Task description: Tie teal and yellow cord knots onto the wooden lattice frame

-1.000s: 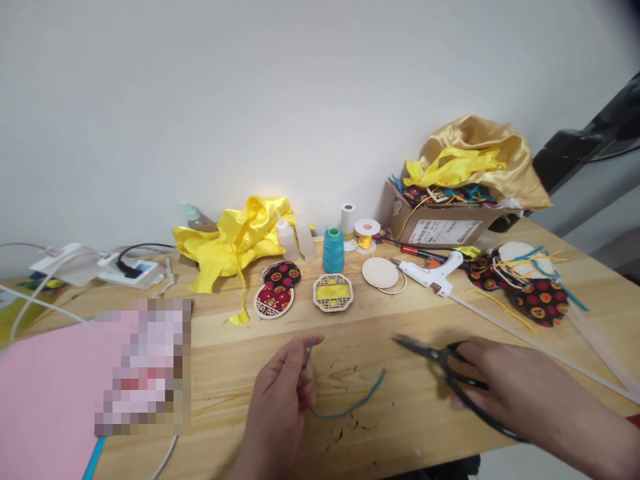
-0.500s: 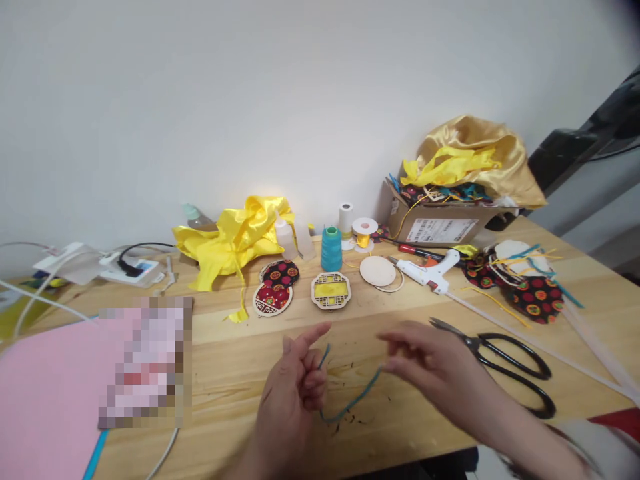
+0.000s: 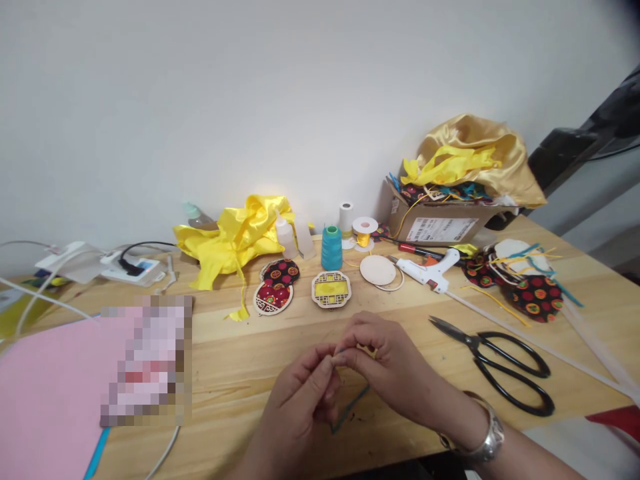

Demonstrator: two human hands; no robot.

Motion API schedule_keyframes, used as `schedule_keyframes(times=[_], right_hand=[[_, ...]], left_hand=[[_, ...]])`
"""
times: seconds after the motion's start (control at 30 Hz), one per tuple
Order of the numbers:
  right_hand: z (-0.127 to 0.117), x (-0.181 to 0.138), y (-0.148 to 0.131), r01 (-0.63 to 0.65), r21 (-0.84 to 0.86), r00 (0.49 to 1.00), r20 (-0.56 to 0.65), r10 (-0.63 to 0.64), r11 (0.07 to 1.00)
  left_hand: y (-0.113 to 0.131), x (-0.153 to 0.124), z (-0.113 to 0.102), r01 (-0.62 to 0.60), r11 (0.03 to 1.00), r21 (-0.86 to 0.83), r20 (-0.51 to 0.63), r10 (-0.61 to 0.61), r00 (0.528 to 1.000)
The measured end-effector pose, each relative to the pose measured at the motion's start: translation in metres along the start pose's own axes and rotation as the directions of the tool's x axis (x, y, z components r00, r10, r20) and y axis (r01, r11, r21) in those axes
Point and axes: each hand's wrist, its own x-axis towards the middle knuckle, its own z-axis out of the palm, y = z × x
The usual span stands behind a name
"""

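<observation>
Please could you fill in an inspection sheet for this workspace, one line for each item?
Surface: wooden table, dark specks at the front.
Job's things: teal cord, held between left hand and right hand.
Clutter: black scissors at right; glue gun, teal thread spool, yellow fabric, cardboard box behind; pink sheet at left.
Grippers: both closed on the cord, tips meeting.
Cables: white cables and power strip, far left.
Surroundings: plain white wall.

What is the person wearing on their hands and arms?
No gloves: the left hand and the right hand are both bare. No sleeves show on the parts of the arms in view. The right wrist wears a wide, shiny silver-coloured bracelet.
</observation>
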Motion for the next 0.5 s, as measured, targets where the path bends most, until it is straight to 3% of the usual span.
schedule_keyframes(times=[0.27, 0.5], right_hand=[[0.0029, 0.0012, 0.0012, 0.011, -0.075, 1.000, 0.022, -0.010, 0.997], [0.0025, 0.0074, 0.0021, 0.028, -0.101, 0.998, 0.065, -0.021, 0.995]], left_hand=[[0.0051, -0.0010, -0.0046, -0.037, 0.986, 0.162, 0.047, 0.029, 0.998], [0.0051, -0.0030, -0.0080, -0.021, 0.991, 0.130, 0.030, 0.017, 0.999]])
